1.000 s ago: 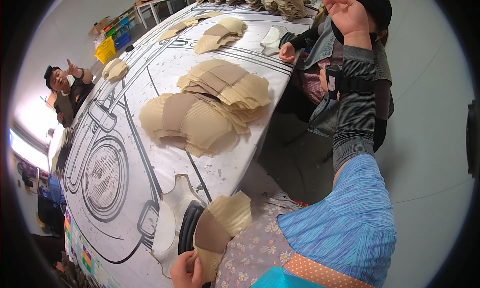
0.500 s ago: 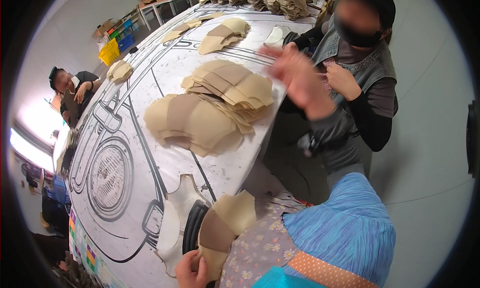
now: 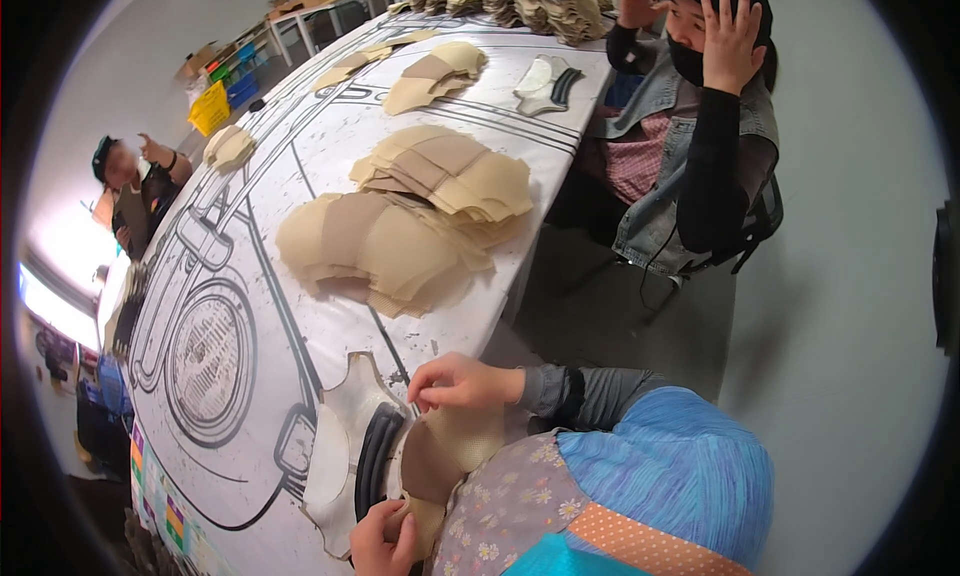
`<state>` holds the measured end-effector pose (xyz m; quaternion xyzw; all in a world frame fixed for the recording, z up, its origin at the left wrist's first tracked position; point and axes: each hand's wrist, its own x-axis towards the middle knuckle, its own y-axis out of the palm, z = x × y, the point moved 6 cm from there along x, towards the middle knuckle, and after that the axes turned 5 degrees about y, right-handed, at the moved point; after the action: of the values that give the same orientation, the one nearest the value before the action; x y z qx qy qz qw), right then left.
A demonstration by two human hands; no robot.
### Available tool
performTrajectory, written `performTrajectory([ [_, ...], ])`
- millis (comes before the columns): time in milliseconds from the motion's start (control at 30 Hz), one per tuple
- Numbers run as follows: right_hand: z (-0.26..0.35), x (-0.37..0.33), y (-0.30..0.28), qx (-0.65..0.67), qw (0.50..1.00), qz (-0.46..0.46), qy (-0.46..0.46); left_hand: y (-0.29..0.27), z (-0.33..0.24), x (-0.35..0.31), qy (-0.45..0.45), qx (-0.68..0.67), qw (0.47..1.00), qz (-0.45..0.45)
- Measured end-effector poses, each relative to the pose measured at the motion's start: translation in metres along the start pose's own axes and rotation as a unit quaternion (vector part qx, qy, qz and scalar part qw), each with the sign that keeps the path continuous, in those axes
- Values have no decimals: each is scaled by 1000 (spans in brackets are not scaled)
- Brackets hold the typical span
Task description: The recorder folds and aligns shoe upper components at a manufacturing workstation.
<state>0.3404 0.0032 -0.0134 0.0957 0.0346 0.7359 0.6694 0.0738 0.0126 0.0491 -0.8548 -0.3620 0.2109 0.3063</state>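
Observation:
At the near table edge, a beige mesh fabric piece (image 3: 432, 460) with a brown middle band lies against my apron. My left hand (image 3: 382, 541) pinches its lower corner between thumb and fingers. My right hand (image 3: 465, 381) is at its upper edge, fingers curled together on the fabric rim; the palm hides part of the piece. Directly left of it, partly beneath, lies a white shaped panel (image 3: 338, 451) with a black ribbed strip (image 3: 376, 461) along one side.
Two overlapping stacks of beige fabric pieces (image 3: 340, 236) lie mid-table. Farther off are a smaller stack (image 3: 435, 76), another white panel (image 3: 545, 81) and a big heap (image 3: 510, 1). One co-worker (image 3: 690, 166) sits at the right, hands raised to the head; another (image 3: 140, 191) is at the left.
My right hand has come down from the raised position to the fabric's upper edge. My left hand stays at the lower corner. The co-worker on the right has lifted both hands to the head.

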Motion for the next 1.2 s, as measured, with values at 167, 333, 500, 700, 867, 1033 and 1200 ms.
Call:
performTrajectory([
  [167,-7,-1,-1,-1,1000,6,5,1,-18,1,94,39,995,-24],
  [333,-5,-2,3,20,999,29,21,10,-6,-1,5,-28,1000,-6],
  [500,48,-8,3,-246,952,-93,-155,1,-15,-3,-44,0,999,-9],
  [700,149,-75,-35,-301,576,-497,-574,-6,-23,-1,125,-19,992,-4],
  [867,181,-87,-13,-392,436,-517,-623,-4,-29,9,111,-64,988,82],
  [1033,136,-83,-11,-48,565,-466,-679,-6,-30,2,155,-50,986,40],
  [1200,114,2,84,-495,816,133,-267,-13,-30,4,139,-42,989,20],
])
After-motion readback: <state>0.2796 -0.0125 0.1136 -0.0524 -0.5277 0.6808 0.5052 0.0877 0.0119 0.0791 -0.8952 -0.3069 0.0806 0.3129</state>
